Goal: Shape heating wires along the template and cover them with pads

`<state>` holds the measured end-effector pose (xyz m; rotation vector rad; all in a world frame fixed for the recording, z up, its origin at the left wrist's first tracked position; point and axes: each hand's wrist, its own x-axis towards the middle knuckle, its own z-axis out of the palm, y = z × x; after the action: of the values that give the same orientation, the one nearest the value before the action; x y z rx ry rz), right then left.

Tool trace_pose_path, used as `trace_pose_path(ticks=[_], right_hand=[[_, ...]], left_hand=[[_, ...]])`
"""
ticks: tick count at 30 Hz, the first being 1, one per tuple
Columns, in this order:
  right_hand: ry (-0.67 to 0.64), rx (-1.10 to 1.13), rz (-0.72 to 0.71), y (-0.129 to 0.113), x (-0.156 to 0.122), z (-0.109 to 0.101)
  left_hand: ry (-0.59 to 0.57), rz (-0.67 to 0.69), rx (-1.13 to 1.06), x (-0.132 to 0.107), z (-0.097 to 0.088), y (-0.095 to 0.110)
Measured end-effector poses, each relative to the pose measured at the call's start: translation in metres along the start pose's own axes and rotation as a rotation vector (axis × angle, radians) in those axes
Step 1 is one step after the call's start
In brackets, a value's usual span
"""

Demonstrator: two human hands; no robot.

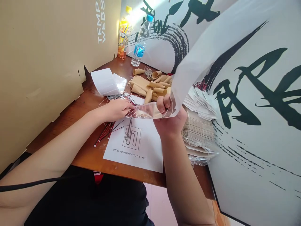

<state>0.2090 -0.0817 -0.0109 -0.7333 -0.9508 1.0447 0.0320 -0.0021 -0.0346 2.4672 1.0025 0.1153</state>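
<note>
Left forearm point(54, 147) and right forearm point(181, 166) stretch over the bench point(94, 163). Fingers of the right hand point(170, 117) clench a clear plastic film point(150, 110), held above a printed paper drawing point(133, 147); the left hand point(117, 110) grips its other end.

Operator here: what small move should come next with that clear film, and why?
I'd probably smooth the left hand along the clear film while the right hand keeps its pinch. The film bows and curls up to the right, and only the left fingertips steady its far end, so it looks loose above the printed drawing sheet.
</note>
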Motion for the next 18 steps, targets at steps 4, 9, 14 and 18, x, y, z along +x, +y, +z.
trace_pose_path(ticks=[4,9,14,18], right_hand=[[0.017,-0.042,-0.061,-0.002,0.001,-0.001],[0.177,0.010,-0.052,-0.025,0.010,-0.030],[0.299,0.051,0.027,-0.055,0.009,-0.056],[0.373,-0.010,0.010,-0.063,0.003,-0.062]], left_hand=[[0.073,-0.067,0.054,0.013,0.008,-0.010],[0.176,-0.112,0.066,0.023,0.015,-0.022],[0.248,-0.158,0.030,0.025,0.018,-0.025],[0.304,-0.209,-0.006,0.026,0.014,-0.031]])
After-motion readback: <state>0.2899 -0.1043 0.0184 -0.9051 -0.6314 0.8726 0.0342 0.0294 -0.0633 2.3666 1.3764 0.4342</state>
